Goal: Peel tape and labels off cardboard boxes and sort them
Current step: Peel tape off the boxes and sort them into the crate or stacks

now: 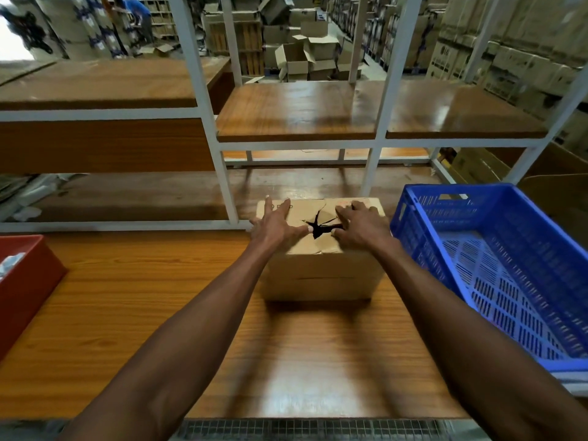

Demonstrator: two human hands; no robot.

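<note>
A small brown cardboard box (321, 275) stands on the wooden table (159, 313), a little past its middle. Its top has a torn, star-shaped hole (319, 227) at the centre. My left hand (276, 226) lies on the left half of the top with fingers spread and straight, the thumb reaching toward the hole. On the right half my right hand (359, 227) rests with fingers slightly bent, its thumb at the hole's right edge. Any tape or label on the top is hidden under my hands.
A blue slotted plastic crate (496, 262) sits tilted right of the box. A red bin (28, 281) with pale scraps is at the table's left edge. White metal shelf frames (222, 173) with wooden shelves rise behind the box. Stacked cartons fill the background.
</note>
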